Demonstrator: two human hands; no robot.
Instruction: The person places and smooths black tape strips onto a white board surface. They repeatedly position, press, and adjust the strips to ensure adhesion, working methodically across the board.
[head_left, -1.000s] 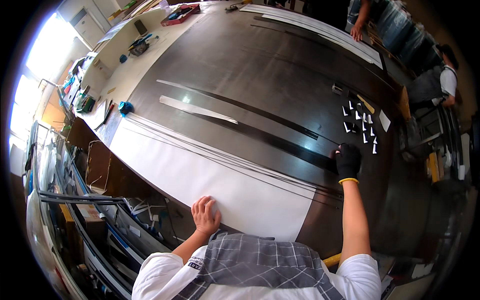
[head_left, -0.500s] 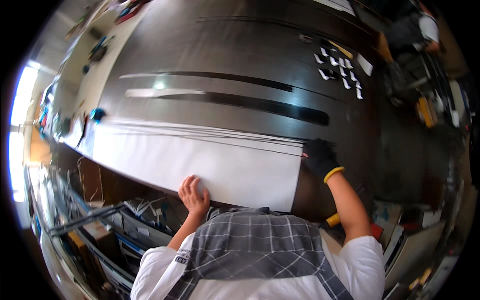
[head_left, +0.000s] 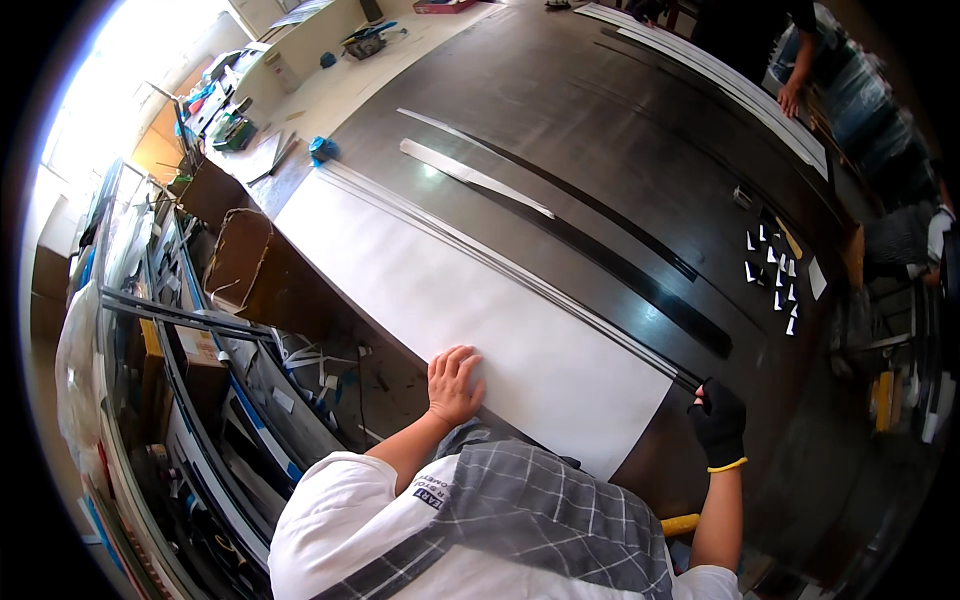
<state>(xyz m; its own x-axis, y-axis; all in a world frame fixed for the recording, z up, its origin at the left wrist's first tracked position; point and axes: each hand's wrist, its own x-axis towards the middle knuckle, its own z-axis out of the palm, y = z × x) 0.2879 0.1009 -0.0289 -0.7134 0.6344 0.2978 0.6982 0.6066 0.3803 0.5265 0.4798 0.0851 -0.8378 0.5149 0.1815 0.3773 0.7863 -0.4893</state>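
Note:
My left hand (head_left: 457,385) is bare and lies with spread fingers on a long white sheet (head_left: 470,310), at its near edge. The sheet is on a large dark table. My right hand (head_left: 718,425) wears a black glove with a yellow cuff and bare fingertips. Its fingers close on the right-hand ends of several long thin strips (head_left: 655,358), just off the sheet's far right corner. These strips run along the sheet's far edge, close together, toward a blue roll (head_left: 322,149) at the table's left end.
Beyond the strips lie two long dark flat bands (head_left: 640,287), partly light-coloured. Small white angled pieces (head_left: 780,270) are scattered at the right. Another person's hand (head_left: 790,100) rests by long white strips (head_left: 700,60) at the far side. A rack of long profiles (head_left: 200,440) stands at my left.
My view has turned, so the table runs more diagonally and more of the left side shows. The thin strips, spread and blurred before, now lie closer together. Both hands keep their places at the sheet.

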